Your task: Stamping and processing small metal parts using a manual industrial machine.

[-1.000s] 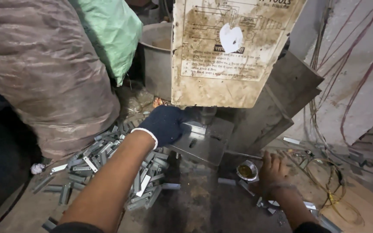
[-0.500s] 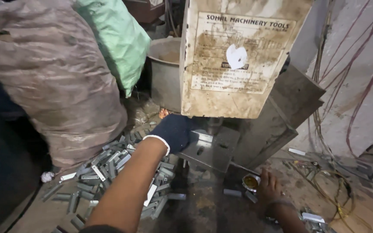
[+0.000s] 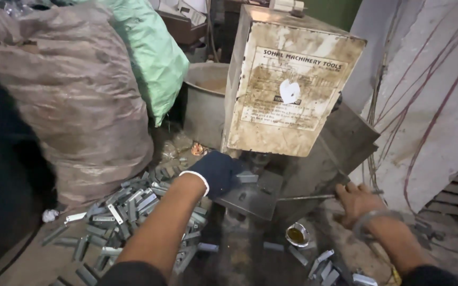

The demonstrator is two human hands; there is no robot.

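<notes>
— Grimy workshop floor, strewn with a heap of short metal channel pieces; bulging brown sack and green sack behind, stained press housing in the middle.
— And on the press bed?
— One small grey metal piece, lying flat under the ram. Gloved left hand closed around its near end, fingers curled on it.
— Handling?
— Probably stiff, light for its size, hard-edged; maybe oily, hence slippery. Best taken by the long sides, near one end, clear of the ram.
— Direction?
— Long axis roughly left to right across the bed, free end toward the right, toward the slanted plate.
— Other hand?
— Bare right hand, bangle at the wrist, wrapped around the end of a thin steel rod running toward the bed. Small round tin on the floor below.
</notes>
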